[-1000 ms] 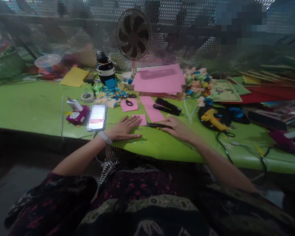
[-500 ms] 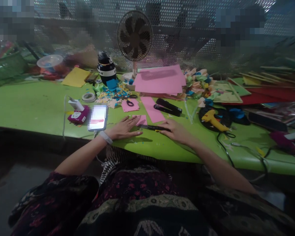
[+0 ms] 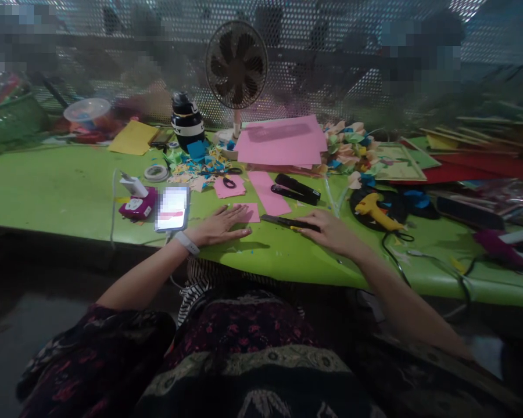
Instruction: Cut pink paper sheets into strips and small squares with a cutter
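Note:
My left hand (image 3: 222, 225) lies flat with fingers spread, its fingertips on a small pink paper piece (image 3: 251, 213). In my right hand (image 3: 329, 231) is a black utility knife (image 3: 290, 222), its blade pointing left, just off the paper's right edge. Behind them lies a longer pink paper strip (image 3: 268, 193). A black stapler (image 3: 295, 189) rests beside that strip. Farther left, small pink squares (image 3: 226, 188) lie stacked with a scissors handle (image 3: 229, 182) over them.
A phone (image 3: 172, 208) and a purple box with a white charger (image 3: 136, 204) sit left of my hands. Pink sheets (image 3: 283, 142), a fan (image 3: 236, 65) and a dark bottle (image 3: 187, 122) stand behind. A yellow glue gun (image 3: 378, 212) with a cable lies right.
My right hand has moved to the right with the utility knife, so the blade is now away from the small pink paper. My left hand stays in place.

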`<control>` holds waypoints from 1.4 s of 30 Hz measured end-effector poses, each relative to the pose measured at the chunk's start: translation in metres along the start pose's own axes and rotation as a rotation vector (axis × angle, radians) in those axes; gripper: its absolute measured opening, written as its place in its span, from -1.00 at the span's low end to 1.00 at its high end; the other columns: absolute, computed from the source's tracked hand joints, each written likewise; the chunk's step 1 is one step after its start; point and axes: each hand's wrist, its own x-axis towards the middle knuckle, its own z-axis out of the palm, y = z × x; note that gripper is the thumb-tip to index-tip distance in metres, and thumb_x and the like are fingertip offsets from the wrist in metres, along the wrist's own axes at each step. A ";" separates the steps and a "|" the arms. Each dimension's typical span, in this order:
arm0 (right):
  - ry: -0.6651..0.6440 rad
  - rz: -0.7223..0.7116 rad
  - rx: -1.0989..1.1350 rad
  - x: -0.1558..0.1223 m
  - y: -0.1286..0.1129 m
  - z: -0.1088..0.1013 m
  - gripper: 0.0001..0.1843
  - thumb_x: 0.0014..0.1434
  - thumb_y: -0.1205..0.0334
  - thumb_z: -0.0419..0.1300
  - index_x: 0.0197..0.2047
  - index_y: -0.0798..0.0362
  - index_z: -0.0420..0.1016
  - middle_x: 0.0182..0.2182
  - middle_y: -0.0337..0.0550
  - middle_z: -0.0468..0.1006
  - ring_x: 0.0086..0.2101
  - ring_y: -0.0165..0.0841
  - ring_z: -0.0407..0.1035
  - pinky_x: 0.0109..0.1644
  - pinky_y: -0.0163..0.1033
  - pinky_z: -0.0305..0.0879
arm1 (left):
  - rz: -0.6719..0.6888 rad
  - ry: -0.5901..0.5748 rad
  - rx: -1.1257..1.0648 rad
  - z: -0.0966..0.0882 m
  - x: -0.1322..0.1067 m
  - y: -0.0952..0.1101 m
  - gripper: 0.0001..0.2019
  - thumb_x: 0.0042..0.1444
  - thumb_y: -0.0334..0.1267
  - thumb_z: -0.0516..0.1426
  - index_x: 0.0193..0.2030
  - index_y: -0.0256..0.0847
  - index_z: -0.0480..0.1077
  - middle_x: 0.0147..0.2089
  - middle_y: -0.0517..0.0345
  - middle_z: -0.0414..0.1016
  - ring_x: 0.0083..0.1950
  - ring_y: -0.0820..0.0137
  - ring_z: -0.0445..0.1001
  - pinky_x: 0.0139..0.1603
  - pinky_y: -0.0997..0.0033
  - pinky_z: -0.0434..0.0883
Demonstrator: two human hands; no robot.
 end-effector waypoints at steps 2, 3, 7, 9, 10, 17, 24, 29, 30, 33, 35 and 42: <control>-0.020 0.003 0.003 0.000 0.000 0.001 -0.55 0.45 -0.04 0.10 0.19 -0.05 0.67 -0.13 0.10 0.61 -0.10 -0.04 0.49 0.02 0.08 0.43 | -0.010 -0.003 -0.009 -0.001 0.000 0.002 -0.13 0.42 0.33 -0.22 0.66 -0.18 -0.26 0.68 0.00 -0.32 0.69 0.16 -0.33 0.63 0.03 -0.35; -0.021 0.004 0.005 0.000 -0.001 0.002 -0.55 0.45 -0.03 0.10 0.18 -0.04 0.67 -0.12 0.10 0.62 -0.09 -0.04 0.49 0.02 0.09 0.43 | -0.016 -0.007 -0.013 -0.001 0.000 0.003 -0.12 0.42 0.34 -0.21 0.66 -0.19 -0.26 0.68 0.00 -0.32 0.69 0.16 -0.33 0.63 0.04 -0.35; -0.005 0.010 0.000 0.000 0.001 0.003 -0.53 0.46 -0.06 0.08 0.19 -0.03 0.66 -0.13 0.11 0.62 -0.10 -0.03 0.49 0.02 0.10 0.43 | -0.028 -0.009 -0.023 -0.002 -0.001 0.004 -0.10 0.41 0.36 -0.21 0.66 -0.22 -0.23 0.68 -0.01 -0.31 0.69 0.18 -0.34 0.62 0.08 -0.38; -0.003 0.010 -0.002 0.000 0.002 0.003 -0.52 0.46 -0.07 0.08 0.19 -0.03 0.66 -0.14 0.10 0.62 -0.11 -0.04 0.49 0.01 0.09 0.43 | -0.018 -0.002 -0.023 -0.002 -0.002 0.004 -0.10 0.41 0.36 -0.20 0.66 -0.21 -0.23 0.68 -0.01 -0.31 0.69 0.18 -0.33 0.62 0.07 -0.38; -0.006 0.009 -0.001 0.000 0.002 0.004 -0.52 0.46 -0.07 0.08 0.18 -0.04 0.66 -0.13 0.10 0.62 -0.11 -0.04 0.49 0.01 0.08 0.43 | -0.013 0.000 -0.022 -0.002 -0.002 0.003 -0.11 0.41 0.36 -0.20 0.66 -0.21 -0.23 0.68 -0.01 -0.31 0.69 0.18 -0.34 0.62 0.06 -0.38; -0.014 0.001 -0.001 0.002 0.000 0.006 -0.58 0.45 0.02 0.13 0.20 -0.03 0.65 -0.11 0.10 0.63 -0.09 -0.07 0.50 0.03 0.05 0.43 | -0.020 -0.008 -0.022 -0.004 -0.002 0.006 -0.10 0.41 0.36 -0.20 0.66 -0.21 -0.23 0.68 -0.02 -0.30 0.69 0.17 -0.34 0.63 0.07 -0.38; 0.009 -0.004 -0.012 0.005 -0.004 0.005 -0.60 0.46 0.03 0.13 0.20 -0.06 0.65 -0.07 0.09 0.64 -0.07 -0.07 0.50 0.06 0.07 0.43 | -0.004 -0.005 -0.011 -0.002 -0.002 0.004 -0.11 0.40 0.37 -0.22 0.66 -0.17 -0.26 0.68 0.01 -0.32 0.69 0.18 -0.36 0.62 0.06 -0.38; 0.005 -0.030 0.013 0.012 -0.009 0.009 -0.59 0.45 0.06 0.14 0.25 -0.08 0.62 -0.09 0.06 0.62 -0.08 -0.09 0.49 0.04 0.04 0.43 | -0.007 -0.010 0.002 -0.003 -0.001 0.002 -0.16 0.44 0.29 -0.21 0.66 -0.16 -0.29 0.68 0.00 -0.33 0.69 0.16 -0.35 0.62 0.02 -0.35; 0.004 -0.038 0.019 0.015 -0.011 0.011 -0.59 0.45 0.07 0.14 0.26 -0.07 0.61 -0.10 0.06 0.62 -0.09 -0.10 0.48 0.03 0.03 0.42 | -0.002 -0.013 -0.001 -0.004 -0.001 0.001 -0.18 0.45 0.26 -0.22 0.66 -0.15 -0.30 0.68 0.01 -0.34 0.69 0.16 -0.34 0.63 0.01 -0.34; -0.002 -0.064 0.032 0.023 -0.017 0.018 -0.59 0.45 0.10 0.13 0.26 -0.06 0.60 -0.07 0.06 0.62 -0.07 -0.11 0.46 0.05 0.01 0.40 | 0.013 -0.050 -0.037 -0.010 -0.001 0.000 -0.25 0.49 0.17 -0.25 0.66 -0.13 -0.34 0.68 0.03 -0.37 0.69 0.15 -0.34 0.63 -0.01 -0.30; -0.006 -0.080 0.037 0.029 -0.021 0.022 -0.59 0.45 0.12 0.13 0.25 -0.02 0.61 -0.03 0.07 0.61 -0.05 -0.11 0.44 0.07 0.01 0.38 | 0.007 -0.084 -0.069 -0.014 0.000 0.000 -0.28 0.50 0.14 -0.28 0.66 -0.11 -0.34 0.68 0.07 -0.39 0.69 0.16 -0.35 0.63 0.00 -0.30; -0.013 -0.087 0.036 0.045 -0.033 0.034 -0.62 0.43 0.13 0.16 0.20 0.00 0.64 -0.11 0.08 0.56 -0.08 -0.09 0.42 0.03 0.01 0.36 | -0.049 -0.148 -0.129 -0.025 0.004 0.001 -0.29 0.47 0.20 -0.37 0.66 0.01 -0.24 0.68 0.19 -0.39 0.69 0.20 -0.34 0.62 0.03 -0.33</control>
